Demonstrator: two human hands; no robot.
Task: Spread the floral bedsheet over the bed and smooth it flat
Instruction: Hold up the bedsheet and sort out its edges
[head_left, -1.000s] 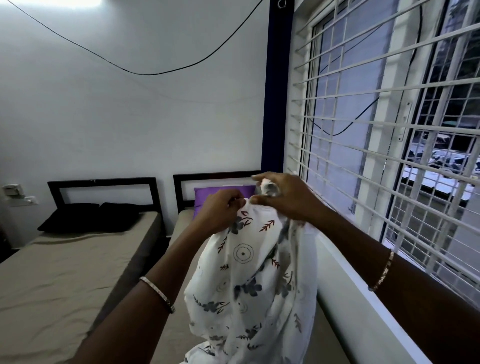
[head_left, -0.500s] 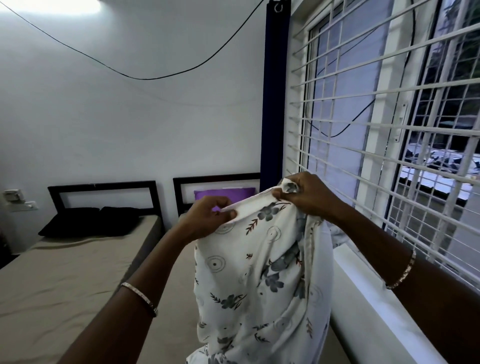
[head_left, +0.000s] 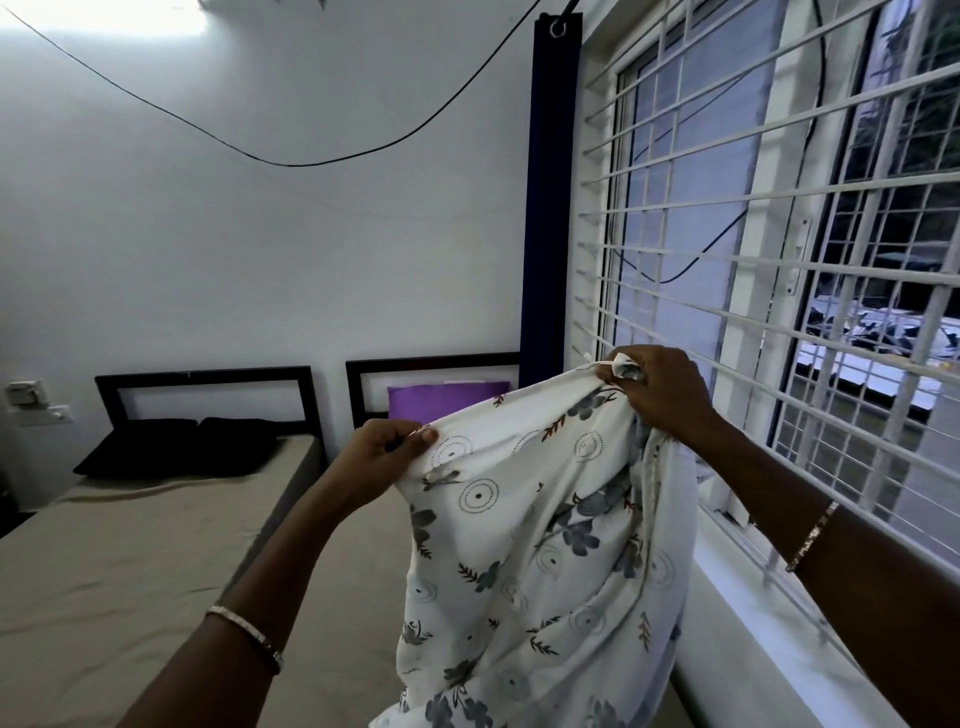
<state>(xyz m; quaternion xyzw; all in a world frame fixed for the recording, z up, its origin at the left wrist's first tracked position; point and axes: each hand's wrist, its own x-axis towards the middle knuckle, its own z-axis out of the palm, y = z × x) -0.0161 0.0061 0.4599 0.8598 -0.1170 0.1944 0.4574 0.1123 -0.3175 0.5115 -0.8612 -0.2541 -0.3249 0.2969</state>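
**Holding a bunched sheet aloft, with snags on both sides**

At the far left, a tan-covered bed (head_left: 130, 561) with two black pillows (head_left: 176, 447) stands beside the bed to be made (head_left: 358, 561), which carries a purple pillow (head_left: 441, 402). A careless throw could land cloth on the wrong mattress.

The person's left hand (head_left: 387, 457) has its grip pinching the top hem of the white bedsheet printed with grey flowers and dotted rings (head_left: 524, 545), thumb on top. The sheet hangs in the air over the near end of the bed to be made, bunched and folded on itself, its lower part out of view.

The right hand (head_left: 660, 395) has its grip curled round a wadded corner. Only a short run of hem is stretched between the hands, so a flick now would likely drop the sheet twisted.

The white metal window grille (head_left: 753, 260) is close to the right hand. A wide swing could catch cloth or knuckles on its bars.
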